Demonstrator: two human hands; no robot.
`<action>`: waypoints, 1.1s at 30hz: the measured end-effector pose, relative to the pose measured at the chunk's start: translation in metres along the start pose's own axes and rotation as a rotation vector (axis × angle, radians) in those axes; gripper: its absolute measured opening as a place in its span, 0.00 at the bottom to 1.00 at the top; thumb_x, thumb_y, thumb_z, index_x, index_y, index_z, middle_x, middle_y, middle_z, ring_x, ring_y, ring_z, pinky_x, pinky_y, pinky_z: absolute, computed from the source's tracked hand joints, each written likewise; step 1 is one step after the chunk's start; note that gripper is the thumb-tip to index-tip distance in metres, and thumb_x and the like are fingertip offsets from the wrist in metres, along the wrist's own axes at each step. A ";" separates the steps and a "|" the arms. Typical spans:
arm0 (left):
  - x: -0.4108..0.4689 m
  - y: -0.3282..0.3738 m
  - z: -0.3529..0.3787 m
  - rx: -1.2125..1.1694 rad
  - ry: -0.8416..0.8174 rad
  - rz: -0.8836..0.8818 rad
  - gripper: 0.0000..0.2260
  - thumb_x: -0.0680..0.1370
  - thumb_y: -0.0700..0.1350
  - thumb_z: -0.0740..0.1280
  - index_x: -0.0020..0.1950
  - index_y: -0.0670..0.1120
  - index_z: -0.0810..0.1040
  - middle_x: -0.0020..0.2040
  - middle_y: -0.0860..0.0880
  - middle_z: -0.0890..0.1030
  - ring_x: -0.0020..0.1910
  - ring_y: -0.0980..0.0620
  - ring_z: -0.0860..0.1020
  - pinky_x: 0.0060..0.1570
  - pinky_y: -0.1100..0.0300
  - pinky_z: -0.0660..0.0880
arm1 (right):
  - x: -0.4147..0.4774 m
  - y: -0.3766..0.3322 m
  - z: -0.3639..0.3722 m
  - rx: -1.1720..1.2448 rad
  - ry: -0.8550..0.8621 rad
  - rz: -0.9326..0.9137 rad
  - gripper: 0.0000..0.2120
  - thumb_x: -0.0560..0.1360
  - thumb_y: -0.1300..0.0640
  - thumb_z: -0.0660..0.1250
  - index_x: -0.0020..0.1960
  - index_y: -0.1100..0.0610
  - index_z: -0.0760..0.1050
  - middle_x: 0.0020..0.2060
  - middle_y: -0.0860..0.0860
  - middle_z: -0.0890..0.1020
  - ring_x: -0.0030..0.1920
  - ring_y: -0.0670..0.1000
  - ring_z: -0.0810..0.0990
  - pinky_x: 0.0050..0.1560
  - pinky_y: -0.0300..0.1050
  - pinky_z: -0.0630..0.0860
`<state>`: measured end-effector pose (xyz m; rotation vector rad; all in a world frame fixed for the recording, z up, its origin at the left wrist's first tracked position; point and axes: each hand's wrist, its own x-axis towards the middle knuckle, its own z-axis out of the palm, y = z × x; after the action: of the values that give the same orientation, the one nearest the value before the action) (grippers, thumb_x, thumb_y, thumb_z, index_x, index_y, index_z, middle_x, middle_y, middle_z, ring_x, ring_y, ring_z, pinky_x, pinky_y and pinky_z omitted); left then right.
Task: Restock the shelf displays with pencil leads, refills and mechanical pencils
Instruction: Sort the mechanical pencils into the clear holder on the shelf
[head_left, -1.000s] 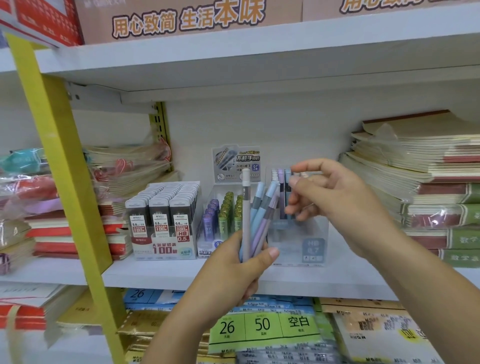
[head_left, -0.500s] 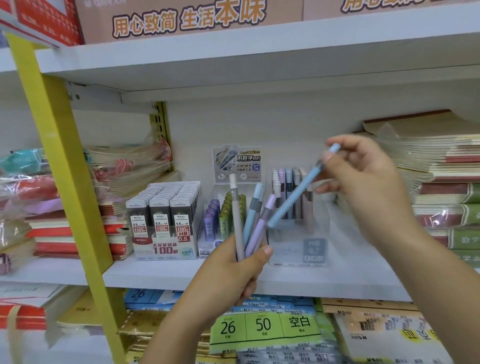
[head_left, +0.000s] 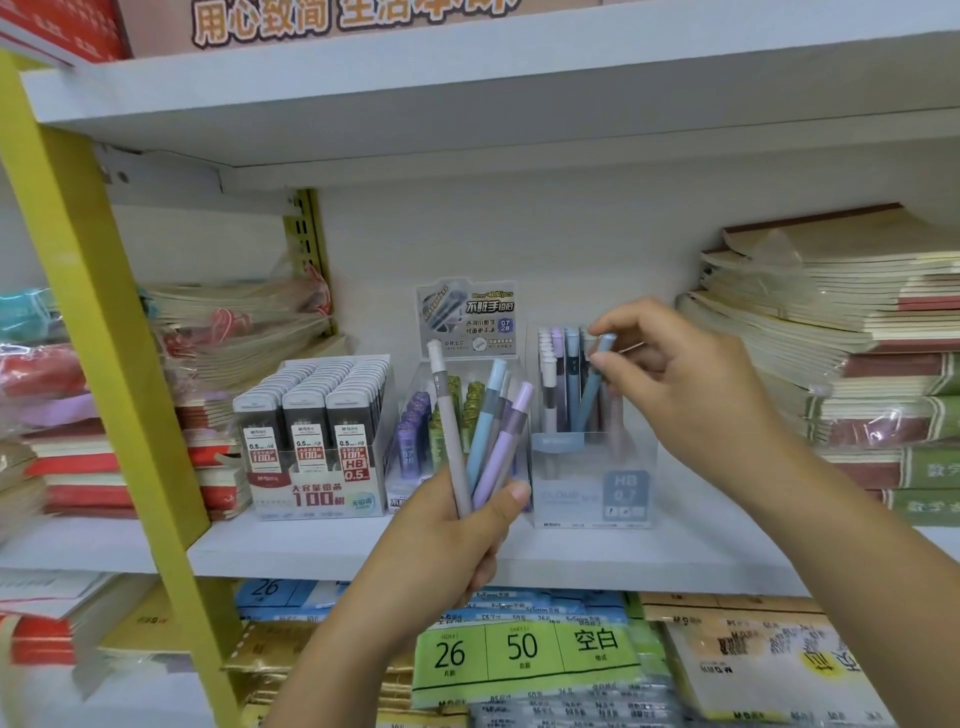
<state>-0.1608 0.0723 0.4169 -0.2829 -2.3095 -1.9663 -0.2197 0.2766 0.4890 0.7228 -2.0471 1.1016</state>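
Observation:
My left hand (head_left: 457, 540) grips a fan of mechanical pencils (head_left: 480, 441) in grey, blue and lilac, upright in front of the shelf. My right hand (head_left: 685, 384) pinches the top of a blue mechanical pencil (head_left: 592, 387) whose lower end is inside the clear pencil display box (head_left: 592, 483) marked HB 0.7. Several pencils stand in that box. To its left are a clear box of purple and green lead tubes (head_left: 431, 421) and a box of black 0.5 lead cases (head_left: 311, 415).
A white shelf board (head_left: 597, 556) carries the displays. Stacks of wrapped notebooks (head_left: 852, 353) lie at the right, more wrapped notebooks (head_left: 234, 332) at the left. A yellow upright (head_left: 104, 332) crosses the left. Paper packs (head_left: 524, 654) fill the shelf below.
My right hand pulled a blue pencil from the bundle, swung it up to the right, then lowered it into the HB 0.7 box. The view has moved closer.

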 end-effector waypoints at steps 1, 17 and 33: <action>0.000 0.000 0.000 0.004 -0.002 0.001 0.09 0.75 0.59 0.69 0.35 0.60 0.78 0.33 0.47 0.70 0.24 0.53 0.67 0.22 0.63 0.64 | 0.000 0.001 0.001 -0.006 -0.003 0.001 0.11 0.75 0.60 0.70 0.49 0.45 0.76 0.40 0.46 0.83 0.40 0.46 0.83 0.49 0.48 0.80; -0.001 0.000 -0.005 0.015 0.015 -0.016 0.14 0.77 0.57 0.69 0.31 0.60 0.77 0.29 0.50 0.70 0.23 0.54 0.67 0.22 0.62 0.65 | 0.005 0.009 0.011 -0.147 0.018 -0.075 0.08 0.74 0.59 0.72 0.49 0.50 0.75 0.39 0.44 0.81 0.42 0.44 0.79 0.45 0.39 0.75; -0.002 0.001 -0.006 0.011 0.017 -0.011 0.13 0.78 0.57 0.67 0.33 0.59 0.75 0.31 0.52 0.72 0.24 0.55 0.68 0.23 0.65 0.65 | 0.014 0.027 0.015 -0.584 -0.071 -0.015 0.19 0.72 0.50 0.72 0.62 0.46 0.77 0.58 0.50 0.72 0.64 0.53 0.61 0.62 0.48 0.61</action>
<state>-0.1586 0.0668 0.4184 -0.2523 -2.3161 -1.9524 -0.2524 0.2748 0.4813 0.4774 -2.2576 0.4252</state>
